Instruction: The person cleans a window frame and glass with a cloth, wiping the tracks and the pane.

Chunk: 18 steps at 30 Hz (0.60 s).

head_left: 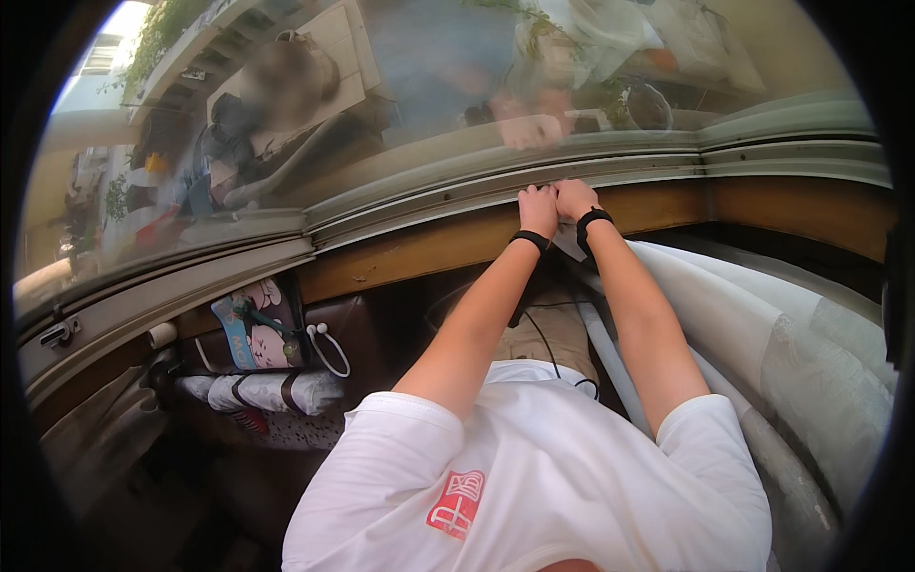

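Observation:
Both hands meet at the lower frame of a sliding window. My left hand [537, 212] has its fingers curled at the metal window track [429, 207]. Touching it on the right, my right hand [575, 199] is bent over the same edge. A pale sheet [568, 242], cloth or paper, hangs below the hands between the wrists; whether either hand grips it is hidden. Each wrist wears a black band. Under the track runs a brown wooden ledge [407, 261]. The glass pane [443, 86] above is hazy and carries reflections.
White curtains [736, 300] bunch along the right side. At left hang a cartoon-print bag [261, 325], a white hook [329, 347] and a rolled grey-white bundle [264, 392] with dark straps. A window latch [58, 333] sits on the left frame. A black cable [543, 339] dangles at my waist.

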Tool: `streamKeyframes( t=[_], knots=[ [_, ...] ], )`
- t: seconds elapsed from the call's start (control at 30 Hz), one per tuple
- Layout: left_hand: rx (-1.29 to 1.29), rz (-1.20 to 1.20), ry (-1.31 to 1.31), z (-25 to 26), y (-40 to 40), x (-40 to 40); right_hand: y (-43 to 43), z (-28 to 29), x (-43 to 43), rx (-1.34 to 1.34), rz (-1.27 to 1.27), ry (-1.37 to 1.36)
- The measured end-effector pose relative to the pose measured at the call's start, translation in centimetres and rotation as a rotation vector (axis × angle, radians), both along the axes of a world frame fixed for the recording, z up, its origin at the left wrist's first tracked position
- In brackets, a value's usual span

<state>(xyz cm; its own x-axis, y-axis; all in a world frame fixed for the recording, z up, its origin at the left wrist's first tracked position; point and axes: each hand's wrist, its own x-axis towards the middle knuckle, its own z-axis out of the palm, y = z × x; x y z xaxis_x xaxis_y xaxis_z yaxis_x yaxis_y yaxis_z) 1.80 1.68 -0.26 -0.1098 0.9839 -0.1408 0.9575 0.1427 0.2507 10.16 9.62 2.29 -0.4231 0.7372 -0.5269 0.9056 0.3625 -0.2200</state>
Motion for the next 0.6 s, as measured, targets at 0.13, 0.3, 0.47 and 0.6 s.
streamKeyframes(
  t=[0.13, 0.3, 0.47, 0.6],
  knots=[
    [0.002, 0.034, -0.025, -0.2, -3.0, -4.4, -2.5, 0.0, -4.7, -0.005, 0.05, -0.019],
    [-0.048, 0.07, -0.033, 0.1, -6.6, -10.2, -5.3, -1.1, -10.5, -0.016, 0.121, -0.063],
    [-0.023, 0.149, -0.057, 0.4, -11.2, -16.2, -9.5, -1.2, -17.2, -0.028, 0.146, -0.077],
    [-0.025, 0.17, -0.043, 0.4, -14.3, -20.5, -12.7, 0.1, -22.3, -0.01, 0.152, -0.06]
  ],
)
